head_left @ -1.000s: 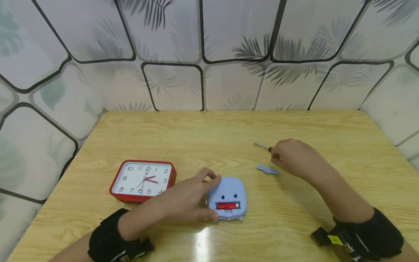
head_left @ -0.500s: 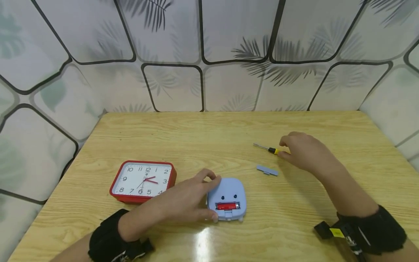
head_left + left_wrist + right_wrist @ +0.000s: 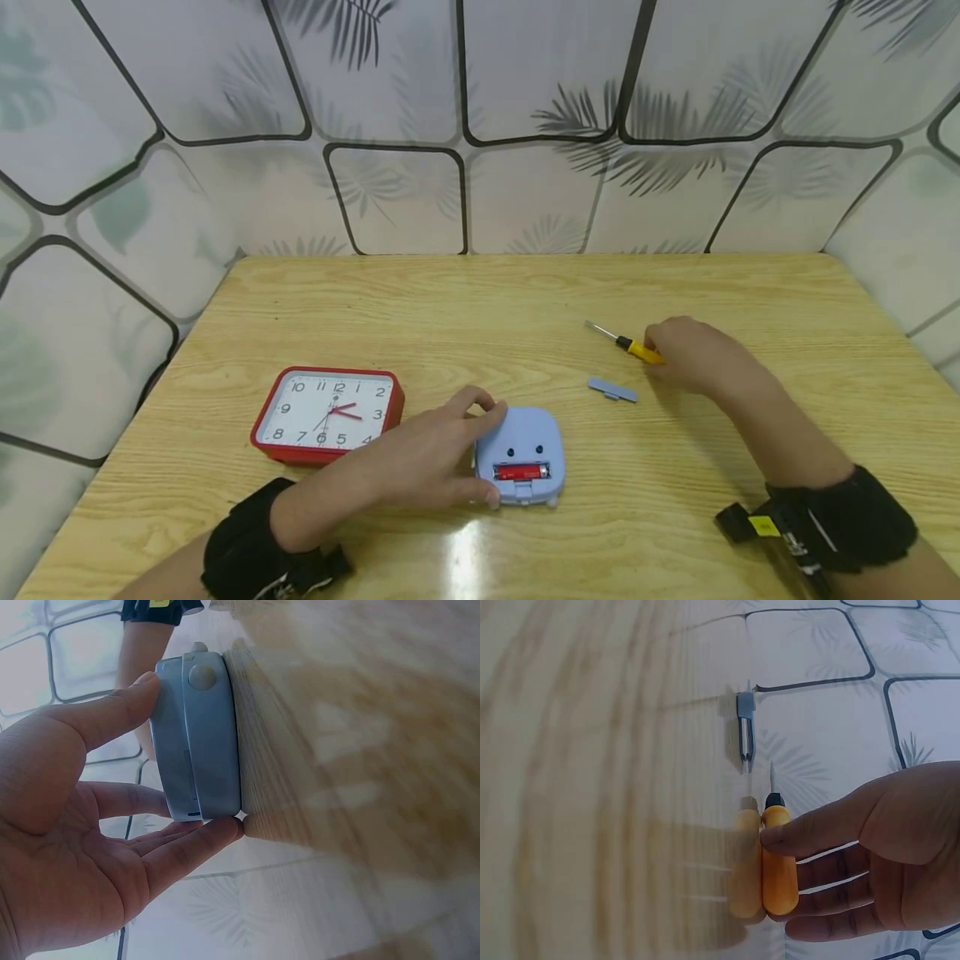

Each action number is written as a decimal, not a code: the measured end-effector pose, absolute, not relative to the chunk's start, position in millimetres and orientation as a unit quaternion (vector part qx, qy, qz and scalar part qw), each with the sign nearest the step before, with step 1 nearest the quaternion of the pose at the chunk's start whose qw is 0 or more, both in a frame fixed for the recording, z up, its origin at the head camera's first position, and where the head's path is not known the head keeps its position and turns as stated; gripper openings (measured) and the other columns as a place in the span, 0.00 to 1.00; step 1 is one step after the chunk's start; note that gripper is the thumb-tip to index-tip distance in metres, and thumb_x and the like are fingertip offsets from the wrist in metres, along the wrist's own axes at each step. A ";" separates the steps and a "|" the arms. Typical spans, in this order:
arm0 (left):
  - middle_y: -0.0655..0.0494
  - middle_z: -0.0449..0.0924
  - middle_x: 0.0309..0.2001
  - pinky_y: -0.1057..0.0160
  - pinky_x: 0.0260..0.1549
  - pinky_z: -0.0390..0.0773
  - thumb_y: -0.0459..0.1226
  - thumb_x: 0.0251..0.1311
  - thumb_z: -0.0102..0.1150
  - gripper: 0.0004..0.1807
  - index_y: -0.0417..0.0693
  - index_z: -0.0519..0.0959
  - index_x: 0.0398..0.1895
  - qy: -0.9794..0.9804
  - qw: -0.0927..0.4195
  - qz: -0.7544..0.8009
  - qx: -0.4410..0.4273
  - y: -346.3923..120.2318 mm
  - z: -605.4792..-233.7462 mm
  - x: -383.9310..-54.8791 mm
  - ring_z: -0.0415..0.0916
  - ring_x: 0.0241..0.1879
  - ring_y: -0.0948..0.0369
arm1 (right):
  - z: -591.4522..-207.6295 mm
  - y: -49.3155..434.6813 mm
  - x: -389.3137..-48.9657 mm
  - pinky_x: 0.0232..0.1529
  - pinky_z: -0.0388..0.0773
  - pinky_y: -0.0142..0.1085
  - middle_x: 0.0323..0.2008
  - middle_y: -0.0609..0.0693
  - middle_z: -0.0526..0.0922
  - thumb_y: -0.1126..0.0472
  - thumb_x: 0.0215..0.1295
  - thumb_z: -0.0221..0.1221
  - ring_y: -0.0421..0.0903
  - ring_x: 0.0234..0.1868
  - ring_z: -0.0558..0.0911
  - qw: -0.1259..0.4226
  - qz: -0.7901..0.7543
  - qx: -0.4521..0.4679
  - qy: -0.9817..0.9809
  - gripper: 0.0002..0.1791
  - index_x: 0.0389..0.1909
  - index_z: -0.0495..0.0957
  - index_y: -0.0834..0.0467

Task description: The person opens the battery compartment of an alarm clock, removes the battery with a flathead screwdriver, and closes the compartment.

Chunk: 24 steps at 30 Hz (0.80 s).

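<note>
A small light-blue clock lies back side up, its battery slot open and a red battery inside. My left hand grips it from the left. The left wrist view shows the thumb on one edge of the clock and fingers on the opposite edge. My right hand pinches the yellow handle of a screwdriver near its butt end. In the right wrist view, the thumb lies on the handle of the screwdriver. A light-blue battery cover lies between the clock and my right hand.
A red rectangular clock stands tilted back at the left, partly behind my left forearm. The wood-grain table ends at a patterned wall at the back, with more of that pattern on both sides.
My right hand lifted off the screwdriver, then came back to its handle farther toward the butt end. The screwdriver has turned slightly. My left hand and the blue clock have not moved.
</note>
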<state>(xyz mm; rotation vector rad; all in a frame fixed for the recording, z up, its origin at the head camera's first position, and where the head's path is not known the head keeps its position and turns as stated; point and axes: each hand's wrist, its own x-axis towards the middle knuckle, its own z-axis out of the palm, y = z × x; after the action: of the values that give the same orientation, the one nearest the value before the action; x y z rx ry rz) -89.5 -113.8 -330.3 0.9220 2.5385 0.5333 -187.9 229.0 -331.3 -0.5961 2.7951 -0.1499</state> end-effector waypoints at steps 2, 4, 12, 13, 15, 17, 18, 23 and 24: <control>0.56 0.59 0.70 0.71 0.45 0.75 0.57 0.57 0.68 0.51 0.46 0.58 0.78 0.905 0.195 0.190 0.327 -113.6 -330.0 -89.9 0.73 0.46 0.65 | -332.5 229.4 -188.3 0.34 0.75 0.42 0.32 0.54 0.80 0.65 0.64 0.64 0.47 0.31 0.74 0.136 -0.048 -0.210 0.967 0.08 0.37 0.79 0.66; 0.56 0.59 0.70 0.71 0.45 0.75 0.57 0.57 0.68 0.51 0.46 0.58 0.77 0.905 0.196 0.190 0.326 -113.3 -329.8 -90.1 0.73 0.46 0.65 | -332.7 229.5 -188.1 0.33 0.74 0.41 0.30 0.53 0.79 0.65 0.64 0.64 0.47 0.29 0.72 0.133 -0.047 -0.213 0.967 0.06 0.35 0.78 0.65; 0.56 0.59 0.70 0.71 0.46 0.75 0.57 0.57 0.68 0.50 0.45 0.58 0.77 0.906 0.192 0.190 0.327 -113.2 -328.9 -89.4 0.73 0.46 0.65 | -325.8 226.7 -183.3 0.37 0.78 0.46 0.32 0.54 0.80 0.66 0.60 0.67 0.49 0.32 0.77 0.083 -0.050 -0.232 0.968 0.07 0.36 0.79 0.65; 0.56 0.59 0.70 0.71 0.45 0.75 0.57 0.57 0.68 0.50 0.45 0.58 0.77 0.906 0.192 0.190 0.327 -113.3 -328.9 -89.3 0.73 0.46 0.65 | -324.3 225.9 -182.4 0.38 0.79 0.47 0.33 0.54 0.81 0.66 0.59 0.67 0.49 0.33 0.78 0.074 -0.054 -0.234 0.968 0.08 0.37 0.80 0.64; 0.56 0.59 0.70 0.71 0.46 0.75 0.57 0.57 0.68 0.51 0.45 0.58 0.77 0.906 0.191 0.189 0.326 -113.5 -329.0 -89.2 0.73 0.46 0.65 | -320.6 224.2 -180.1 0.39 0.80 0.47 0.35 0.55 0.82 0.66 0.58 0.69 0.49 0.34 0.79 0.059 -0.066 -0.237 0.967 0.10 0.38 0.80 0.64; 0.56 0.59 0.70 0.70 0.46 0.75 0.57 0.57 0.68 0.51 0.45 0.58 0.77 0.907 0.191 0.188 0.325 -113.7 -329.2 -89.1 0.72 0.46 0.65 | -316.7 222.9 -178.0 0.40 0.80 0.47 0.35 0.54 0.82 0.65 0.57 0.69 0.49 0.34 0.79 0.049 -0.079 -0.242 0.966 0.11 0.39 0.81 0.64; 0.56 0.59 0.70 0.70 0.46 0.75 0.57 0.57 0.68 0.50 0.45 0.58 0.77 0.907 0.191 0.188 0.325 -113.8 -329.4 -89.0 0.72 0.46 0.65 | -315.1 222.1 -177.1 0.39 0.80 0.47 0.35 0.54 0.82 0.65 0.57 0.69 0.49 0.34 0.78 0.045 -0.084 -0.242 0.965 0.11 0.40 0.80 0.64; 0.56 0.59 0.70 0.70 0.46 0.75 0.57 0.57 0.68 0.51 0.45 0.58 0.77 0.906 0.192 0.191 0.325 -113.9 -330.1 -88.9 0.73 0.47 0.65 | -309.1 217.6 -171.5 0.37 0.77 0.44 0.34 0.51 0.80 0.65 0.56 0.68 0.46 0.33 0.76 0.011 -0.108 -0.251 0.962 0.11 0.40 0.80 0.61; 0.56 0.59 0.70 0.70 0.46 0.75 0.57 0.57 0.68 0.51 0.45 0.58 0.77 0.906 0.193 0.192 0.325 -113.9 -330.1 -89.0 0.73 0.47 0.65 | -307.9 216.3 -170.2 0.37 0.77 0.43 0.34 0.51 0.80 0.65 0.56 0.68 0.46 0.32 0.76 0.003 -0.111 -0.253 0.961 0.11 0.40 0.80 0.61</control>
<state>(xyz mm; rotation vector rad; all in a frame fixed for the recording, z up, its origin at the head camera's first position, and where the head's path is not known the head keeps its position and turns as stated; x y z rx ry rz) -89.0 -113.9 -330.1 0.9130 2.5420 0.5381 -170.2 216.3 -307.9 -0.7925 3.0144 -0.3495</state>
